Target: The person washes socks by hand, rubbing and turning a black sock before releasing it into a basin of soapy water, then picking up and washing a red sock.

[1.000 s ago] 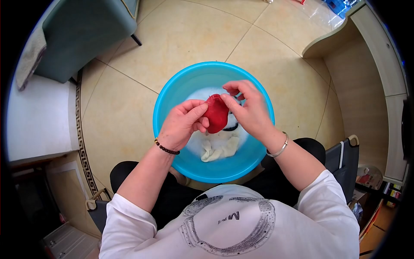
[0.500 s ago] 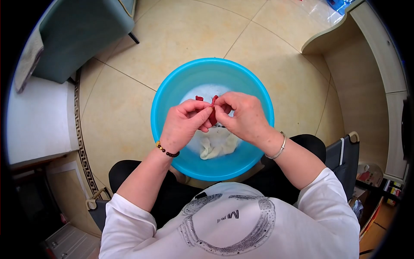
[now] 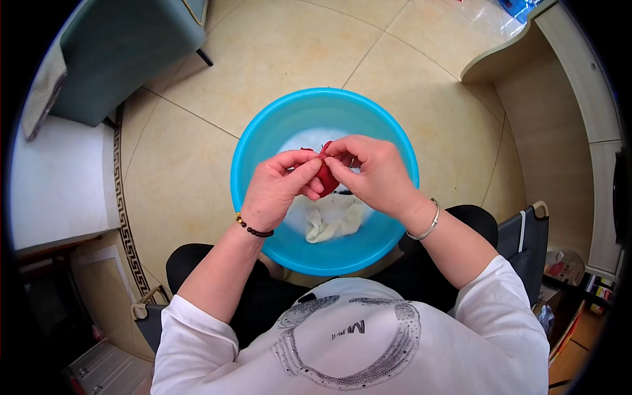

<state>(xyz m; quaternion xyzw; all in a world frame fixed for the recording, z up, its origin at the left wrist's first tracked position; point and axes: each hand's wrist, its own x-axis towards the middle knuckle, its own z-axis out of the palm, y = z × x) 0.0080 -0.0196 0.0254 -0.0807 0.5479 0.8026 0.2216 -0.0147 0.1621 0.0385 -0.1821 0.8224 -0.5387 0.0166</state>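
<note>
A small piece of red cloth (image 3: 328, 181) is pinched between both hands above a blue basin (image 3: 322, 265). My left hand (image 3: 280, 181) is closed on its left side, thumb against the fingers. Close beside it, my right hand (image 3: 370, 172) pinches the cloth's upper edge between thumb and fingertips. The fingertips of the two hands nearly meet, and they hide part of the red cloth. Below the hands, a cream-white cloth (image 3: 334, 222) lies in whitish, sudsy water in the basin. A small dark patch shows just above the white cloth.
The basin stands on a beige tiled floor (image 3: 441, 125) between my knees. A grey-green chair (image 3: 125, 59) is at upper left, a white ledge (image 3: 59, 184) below it. On the right stands a pale wooden cabinet (image 3: 553, 118). Dark folding-chair sides (image 3: 526, 243) flank me.
My right hand has shifted slightly up and left. More of the red cloth now shows below the fingertips, while its upper left end shows less.
</note>
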